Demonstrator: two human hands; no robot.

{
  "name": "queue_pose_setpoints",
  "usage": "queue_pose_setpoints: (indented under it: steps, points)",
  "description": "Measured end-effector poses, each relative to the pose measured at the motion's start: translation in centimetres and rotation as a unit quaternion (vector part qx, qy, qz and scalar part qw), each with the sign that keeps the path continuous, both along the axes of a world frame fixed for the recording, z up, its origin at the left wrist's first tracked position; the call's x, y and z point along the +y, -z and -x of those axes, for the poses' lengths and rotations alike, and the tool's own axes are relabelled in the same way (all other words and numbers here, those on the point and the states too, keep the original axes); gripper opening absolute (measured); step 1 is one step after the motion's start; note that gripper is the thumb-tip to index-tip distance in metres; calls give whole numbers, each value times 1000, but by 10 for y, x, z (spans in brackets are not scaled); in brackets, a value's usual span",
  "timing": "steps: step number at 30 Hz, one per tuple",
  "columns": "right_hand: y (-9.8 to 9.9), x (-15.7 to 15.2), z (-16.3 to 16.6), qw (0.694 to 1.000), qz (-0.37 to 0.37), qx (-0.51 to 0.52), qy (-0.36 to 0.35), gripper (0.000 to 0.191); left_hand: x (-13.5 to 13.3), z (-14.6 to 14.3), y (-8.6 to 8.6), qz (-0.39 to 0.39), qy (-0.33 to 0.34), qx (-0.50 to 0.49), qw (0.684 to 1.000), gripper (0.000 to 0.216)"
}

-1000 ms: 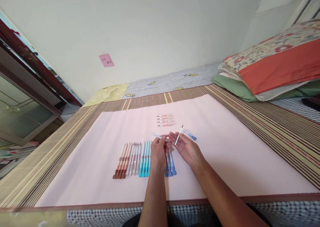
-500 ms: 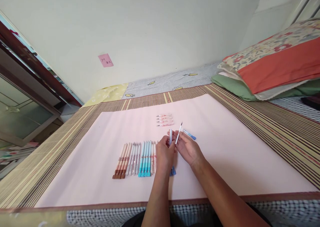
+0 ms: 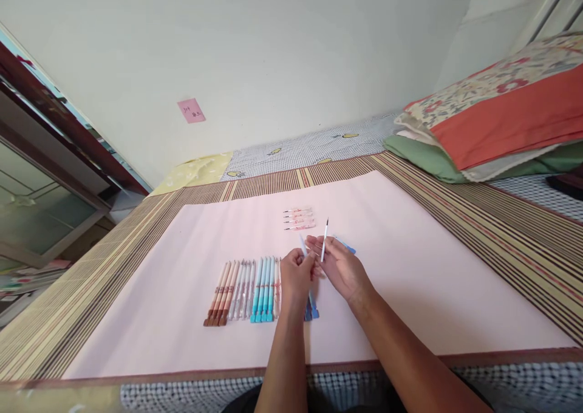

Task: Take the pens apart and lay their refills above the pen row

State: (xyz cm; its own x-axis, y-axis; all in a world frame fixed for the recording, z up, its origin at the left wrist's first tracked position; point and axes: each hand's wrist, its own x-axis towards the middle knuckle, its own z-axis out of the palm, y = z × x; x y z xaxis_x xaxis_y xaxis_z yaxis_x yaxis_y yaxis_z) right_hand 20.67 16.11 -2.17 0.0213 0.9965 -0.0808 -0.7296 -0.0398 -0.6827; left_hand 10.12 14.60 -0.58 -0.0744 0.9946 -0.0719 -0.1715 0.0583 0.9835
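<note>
My left hand (image 3: 297, 274) is closed around a pale white-blue pen piece (image 3: 303, 244), which points up and away from me. Between the fingers of my right hand (image 3: 342, 264) is a slim white pen section (image 3: 325, 240) with a dark pointed tip, standing nearly upright. The two hands are close together over the pink sheet. Just beyond my right hand lies a blue pen piece (image 3: 345, 244), partly hidden by the fingers. Dark blue pen ends (image 3: 311, 311) show beside my left wrist, their upper parts covered by the hand.
Left of my hands lie rows of brown-ended pens (image 3: 223, 294), clear pens (image 3: 243, 291) and turquoise pens (image 3: 263, 291). Several dark-tipped pen pieces (image 3: 299, 218) lie farther back. The pink sheet (image 3: 155, 316) covers a striped mat (image 3: 455, 237); folded bedding (image 3: 505, 121) sits at right.
My left hand has shifted slightly left, and its pen piece now tilts left and has parted further from the right hand's section. More of the blue pen ends shows by the left wrist.
</note>
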Motion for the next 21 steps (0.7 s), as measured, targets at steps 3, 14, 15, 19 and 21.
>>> queue_pose_setpoints:
  steps: [3,14,15,19,21]
  points:
    - [-7,-5,-6,995,3,-88,41,33,4,7,-1,45,30,-182,982,27]
    - [-8,-19,2,924,-110,-361,64,28,9,23,-6,71,-31,-392,917,10]
    - [-9,-20,2,915,-118,-380,68,28,9,23,-6,72,-39,-401,912,8]
    - [-10,-24,3,880,-161,-441,77,27,10,25,-5,77,-44,-433,897,4]
    - [-8,-24,3,868,-176,-458,82,26,10,25,-5,77,-45,-439,894,5]
